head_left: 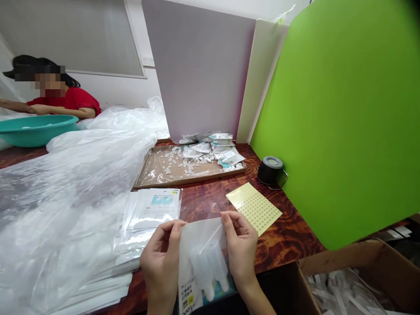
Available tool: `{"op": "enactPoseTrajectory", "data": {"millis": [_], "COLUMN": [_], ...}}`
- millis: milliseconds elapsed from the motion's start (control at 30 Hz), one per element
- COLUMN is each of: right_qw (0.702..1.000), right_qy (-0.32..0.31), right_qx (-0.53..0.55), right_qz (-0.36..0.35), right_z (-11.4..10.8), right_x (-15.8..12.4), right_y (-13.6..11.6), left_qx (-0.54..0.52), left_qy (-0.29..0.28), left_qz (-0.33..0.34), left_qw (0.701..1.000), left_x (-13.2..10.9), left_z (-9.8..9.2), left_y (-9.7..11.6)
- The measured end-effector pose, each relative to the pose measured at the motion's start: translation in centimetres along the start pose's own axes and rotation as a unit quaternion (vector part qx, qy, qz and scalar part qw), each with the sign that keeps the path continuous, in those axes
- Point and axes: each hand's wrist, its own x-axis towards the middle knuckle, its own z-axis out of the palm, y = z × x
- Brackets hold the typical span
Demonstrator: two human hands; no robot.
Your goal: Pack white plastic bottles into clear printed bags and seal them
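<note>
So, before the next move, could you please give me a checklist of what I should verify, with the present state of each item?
1. Left hand holding the plastic bag near one upper corner: ok.
2. Right hand holding it near the other: ok.
3. White glove-like item inside the bag: ok.
4. Bag sealed: cannot tell.
5. Sticker sheet beside the right hand: ok.
6. White pieces gathered in the tray: not ok, scattered.
</note>
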Motion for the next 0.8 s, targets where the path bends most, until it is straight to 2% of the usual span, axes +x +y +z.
{"op": "enactPoseTrajectory", "data": {"millis": [100, 300, 400, 533, 633, 700, 733, 800], "right_qw": [1.0, 1.0, 0.999, 0.997, 0.994, 0.986, 0.978, 0.95], "right_qy": [0.01, -0.01, -0.03, -0.071, -0.09, -0.103, -0.113, -0.151], "right_qx": [-0.021, -0.015, 0.0, 0.005, 0.02, 0.02, 0.008, -0.047], "right_qz": [-0.009, 0.005, 0.015, -0.026, -0.062, -0.129, -0.176, -0.269], "right_z": [0.0, -0.7, -1.1, -1.2, -1.0, -1.1, -1.3, -2.1], "right_x": [-0.2, 0.0, 0.8, 3.2, 5.4, 6.6, 6.9, 7.0], "right_y": [-0.2, 0.2, 0.5, 0.0, -1.4, -2.6, -3.1, -3.6], "left_qx": [0.031, -0.009, -0.053, -0.089, -0.067, -0.03, -0.001, 0.068], "left_qy": [-0.013, 0.028, 0.016, -0.017, -0.032, -0.046, -0.064, -0.122], "left_qz": [0.023, -0.01, -0.01, 0.001, 0.078, 0.17, 0.225, 0.339], "left_qw": [0.999, 1.0, 0.998, 0.996, 0.994, 0.984, 0.972, 0.931], "left_x": [-0.2, 0.7, 1.3, 2.6, 4.2, 5.4, 6.0, 6.9], "left_z": [0.0, -0.5, -0.4, 0.4, 1.0, 1.0, 0.7, -0.2], "left_y": [0.0, -1.4, -1.2, -0.2, 1.2, 2.1, 2.3, 2.2]}}
